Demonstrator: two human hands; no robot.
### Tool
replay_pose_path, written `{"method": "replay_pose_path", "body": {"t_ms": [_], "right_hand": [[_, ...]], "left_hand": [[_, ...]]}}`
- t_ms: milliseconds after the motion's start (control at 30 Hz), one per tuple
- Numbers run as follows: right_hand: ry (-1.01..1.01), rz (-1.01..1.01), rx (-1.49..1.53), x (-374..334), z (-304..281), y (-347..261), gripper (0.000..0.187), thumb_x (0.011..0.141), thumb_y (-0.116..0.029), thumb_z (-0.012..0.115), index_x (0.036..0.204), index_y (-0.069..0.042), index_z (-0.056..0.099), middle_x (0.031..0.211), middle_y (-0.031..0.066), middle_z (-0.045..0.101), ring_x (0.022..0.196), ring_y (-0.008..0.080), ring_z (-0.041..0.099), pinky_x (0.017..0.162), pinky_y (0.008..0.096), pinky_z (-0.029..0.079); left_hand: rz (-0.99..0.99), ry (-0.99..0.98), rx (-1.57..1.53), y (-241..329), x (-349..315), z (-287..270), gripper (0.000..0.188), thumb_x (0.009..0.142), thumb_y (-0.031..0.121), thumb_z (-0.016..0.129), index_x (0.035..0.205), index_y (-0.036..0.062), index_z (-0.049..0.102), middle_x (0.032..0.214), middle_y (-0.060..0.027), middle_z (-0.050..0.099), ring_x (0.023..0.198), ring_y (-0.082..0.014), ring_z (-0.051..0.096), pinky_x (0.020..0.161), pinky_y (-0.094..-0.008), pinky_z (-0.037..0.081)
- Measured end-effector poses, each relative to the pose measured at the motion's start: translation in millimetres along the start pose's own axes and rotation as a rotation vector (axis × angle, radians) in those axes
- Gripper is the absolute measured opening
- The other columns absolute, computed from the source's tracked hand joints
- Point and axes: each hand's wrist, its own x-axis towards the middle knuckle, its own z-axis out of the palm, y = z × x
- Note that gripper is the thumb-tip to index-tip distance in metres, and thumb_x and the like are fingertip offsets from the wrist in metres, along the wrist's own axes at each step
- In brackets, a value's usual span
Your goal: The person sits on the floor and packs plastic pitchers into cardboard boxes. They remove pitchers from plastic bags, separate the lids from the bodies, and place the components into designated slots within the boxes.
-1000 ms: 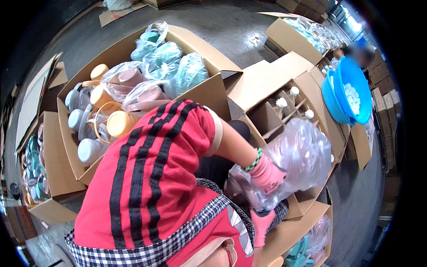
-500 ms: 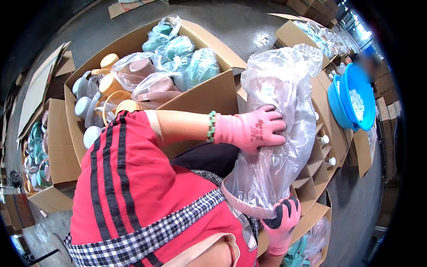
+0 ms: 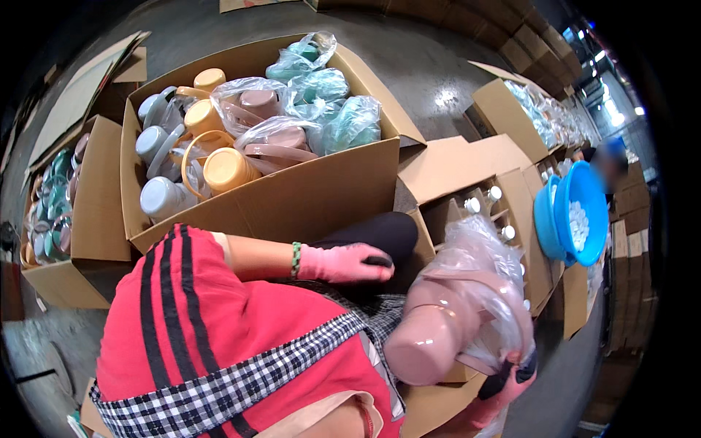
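Observation:
A dusty-pink plastic vessel with a looped handle [image 3: 423, 343] lies tilted in front of me, its rounded base toward my body. Clear plastic film [image 3: 485, 248] covers its far part, while the base is bare. My right hand [image 3: 507, 387], in a pink glove with dark fingertips, grips the handle at the near right, partly hidden by it. My left hand [image 3: 350, 263], gloved the same way, hovers over my dark-trousered leg, apart from the vessel. Its fingers look curled together, slightly blurred, and nothing shows in them.
A large carton [image 3: 292, 190] of yellow, grey, pink and green vessels stands far left; another filled carton [image 3: 98, 197] is left of it. Beyond the pink vessel is a divided carton [image 3: 442, 219] with white-capped bottles. Blue basins [image 3: 548, 219] hold small white pieces. A person [image 3: 610, 164] is behind them.
My left hand has left the bagged vessel and moved left. The vessel has turned, its base now near me and uncovered. My right hand has moved right and slightly nearer, still holding the handle.

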Motion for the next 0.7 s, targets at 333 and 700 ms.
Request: {"method": "replay_pose_path", "body": {"t_ms": [333,700], "right_hand": [[-0.117,-0.071,0.196,82,-15,-119,0.037,0.084,-0.024,0.045,0.116,-0.005,0.047,0.097,0.0099,0.055,0.080,0.0246,0.054,0.058,0.0313,0.043],[-0.303,-0.338,0.096,136,175,-241,0.040,0.085,-0.031,0.044,0.114,-0.004,0.048,0.094,0.0109,0.056,0.083,0.0249,0.054,0.066,0.0336,0.043]], "left_hand": [[0.337,1.057,-0.107,46,56,-188,0.044,0.076,0.032,0.060,0.102,-0.0020,0.050,0.084,-0.0112,0.056,0.075,-0.0175,0.054,0.070,-0.0311,0.044],[0.433,0.888,-1.010,-132,58,-533,0.042,0.091,0.030,0.026,0.106,0.0040,0.055,0.108,-0.0046,0.057,0.098,-0.0214,0.052,0.094,-0.0330,0.034]]}}
